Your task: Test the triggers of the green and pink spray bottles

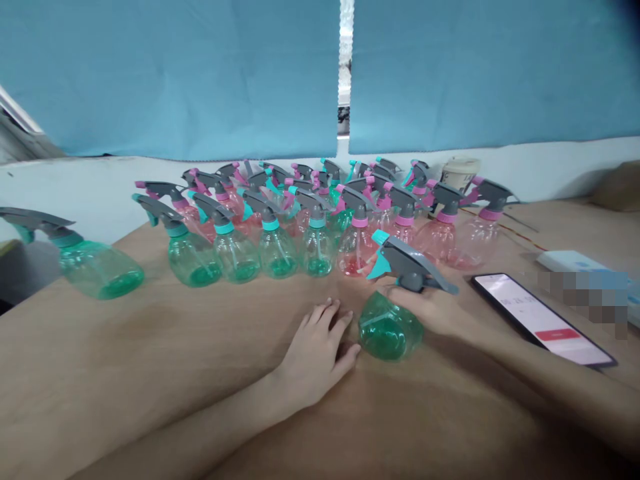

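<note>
A green spray bottle with a grey and turquoise trigger head stands tilted on the table in front of me. My right hand is closed around its neck, just below the trigger head; part of the grip is hidden. Just left of this bottle, my left hand lies on the tabletop, fingers apart and holding nothing. Behind both hands runs a front row of spray bottles, among them a green one with a turquoise collar and a pink one with a pink collar. Green liquid shows in the held bottle.
More pink and green spray bottles crowd the back of the wooden table. Another green bottle stands apart at left. To the right lie a phone with a lit screen and a white box. A cup stands behind.
</note>
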`<state>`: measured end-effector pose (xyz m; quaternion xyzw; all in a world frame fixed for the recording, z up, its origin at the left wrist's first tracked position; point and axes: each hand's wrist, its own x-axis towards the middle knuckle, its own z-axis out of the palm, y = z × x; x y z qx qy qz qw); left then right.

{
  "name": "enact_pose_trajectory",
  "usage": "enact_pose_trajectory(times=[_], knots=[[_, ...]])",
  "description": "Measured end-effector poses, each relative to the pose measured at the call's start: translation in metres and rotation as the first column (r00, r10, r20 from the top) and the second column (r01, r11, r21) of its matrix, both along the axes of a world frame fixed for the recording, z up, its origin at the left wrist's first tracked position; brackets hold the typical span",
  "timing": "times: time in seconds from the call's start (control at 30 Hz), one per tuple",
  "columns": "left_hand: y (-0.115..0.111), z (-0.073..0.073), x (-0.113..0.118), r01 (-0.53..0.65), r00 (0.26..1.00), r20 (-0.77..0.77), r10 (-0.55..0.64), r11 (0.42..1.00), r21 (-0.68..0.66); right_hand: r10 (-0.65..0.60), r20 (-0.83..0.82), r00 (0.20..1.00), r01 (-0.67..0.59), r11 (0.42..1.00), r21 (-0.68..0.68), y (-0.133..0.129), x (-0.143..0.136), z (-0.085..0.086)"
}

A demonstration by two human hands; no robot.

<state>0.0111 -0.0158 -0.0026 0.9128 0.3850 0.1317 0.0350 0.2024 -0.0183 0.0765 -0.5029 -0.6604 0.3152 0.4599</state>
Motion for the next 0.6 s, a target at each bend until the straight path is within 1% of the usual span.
enact_pose_trajectory(times=[0.17,0.3,0.37,0.43,0.53,0.6], knots=[[0.0,0.001,0.0,-0.013,0.999,-0.045,0.013,1.0,0.005,0.007,0.051,0.999,-0.01,0.998,0.06,-0.001,-0.002,0.006],[-0.001,0.002,0.0,-0.013,0.999,-0.049,0.014,1.0,0.004,-0.019,0.119,0.993,0.011,0.998,0.067,-0.005,-0.002,0.013],[-0.001,0.002,0.0,-0.013,0.999,-0.043,0.013,1.0,0.007,-0.016,0.131,0.991,0.01,0.999,0.052,-0.005,-0.002,0.013],[0.0,0.002,0.0,-0.009,0.999,-0.037,0.009,1.0,0.009,0.004,0.115,0.993,-0.009,0.999,0.045,-0.004,0.0,0.007],[0.0,0.001,0.0,-0.004,0.999,-0.035,0.004,1.0,0.009,0.046,0.088,0.995,-0.052,0.996,0.068,0.002,0.005,-0.009],[0.0,0.001,0.001,-0.007,0.999,-0.036,0.008,1.0,0.011,0.007,0.134,0.991,-0.021,0.995,0.1,0.005,0.007,-0.019]])
